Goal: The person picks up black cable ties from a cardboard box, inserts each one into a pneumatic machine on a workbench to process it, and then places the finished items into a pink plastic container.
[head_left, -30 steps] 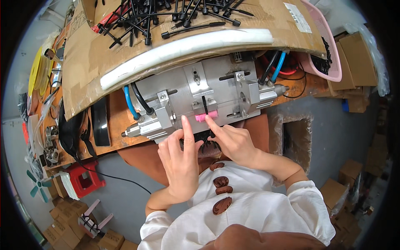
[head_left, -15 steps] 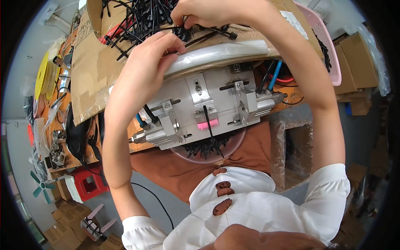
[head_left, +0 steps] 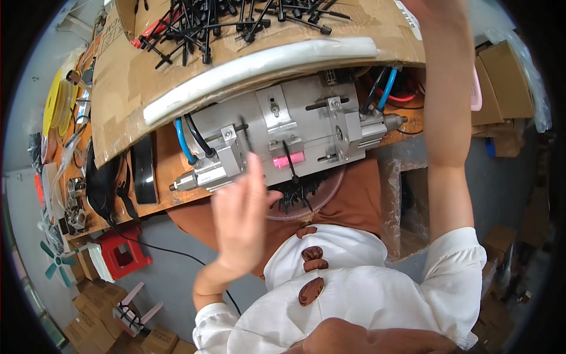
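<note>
**Left hand at fixture, right arm raised out of view**

The left hand hovers just before the metal fixture on the surface, its grip wide and empty. A black part stands in the fixture above the pink block. The right hand is beyond the frame's top, so its grip cannot be told. Risk: the raised right forearm crosses the cardboard tray of loose black parts and could sweep some off.

Silver-grey metal press fixture with a hot pink block on its front, blue air hoses at both ends, black plastic rods heaped on tan cardboard behind it, red stool below-left.
</note>
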`<state>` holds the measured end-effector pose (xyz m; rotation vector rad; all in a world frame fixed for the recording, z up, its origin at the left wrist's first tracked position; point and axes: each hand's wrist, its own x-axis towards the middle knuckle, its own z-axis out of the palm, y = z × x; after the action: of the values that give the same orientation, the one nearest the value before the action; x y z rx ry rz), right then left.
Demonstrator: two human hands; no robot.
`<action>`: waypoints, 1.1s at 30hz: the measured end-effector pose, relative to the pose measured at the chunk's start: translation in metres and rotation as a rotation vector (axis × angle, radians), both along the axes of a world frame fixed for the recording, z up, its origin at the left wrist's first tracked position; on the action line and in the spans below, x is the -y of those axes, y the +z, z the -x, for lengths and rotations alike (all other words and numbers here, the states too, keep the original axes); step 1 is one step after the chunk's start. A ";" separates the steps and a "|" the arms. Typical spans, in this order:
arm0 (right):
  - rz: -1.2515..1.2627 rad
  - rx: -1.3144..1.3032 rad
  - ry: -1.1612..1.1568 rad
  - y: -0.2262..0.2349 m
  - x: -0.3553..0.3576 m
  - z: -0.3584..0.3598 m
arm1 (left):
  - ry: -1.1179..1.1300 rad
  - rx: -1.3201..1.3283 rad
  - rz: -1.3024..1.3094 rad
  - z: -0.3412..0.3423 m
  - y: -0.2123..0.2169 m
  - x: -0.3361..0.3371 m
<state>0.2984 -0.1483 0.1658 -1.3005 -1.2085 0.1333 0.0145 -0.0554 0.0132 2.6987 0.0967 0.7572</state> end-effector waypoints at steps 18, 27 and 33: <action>0.113 0.055 -0.359 -0.126 0.089 0.124 | 0.102 -0.195 -0.019 -0.013 -0.053 0.050; 0.424 0.396 -0.318 -0.212 0.071 0.189 | -0.119 0.236 -0.145 -0.144 0.034 -0.061; 0.459 0.400 -0.318 -0.218 0.062 0.185 | -0.142 -0.132 0.139 -0.166 0.068 -0.070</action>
<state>0.1130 -0.2104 -0.0524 -1.9748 -1.3303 -0.0922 0.1809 0.0143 0.0811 2.5881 -0.0106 0.5115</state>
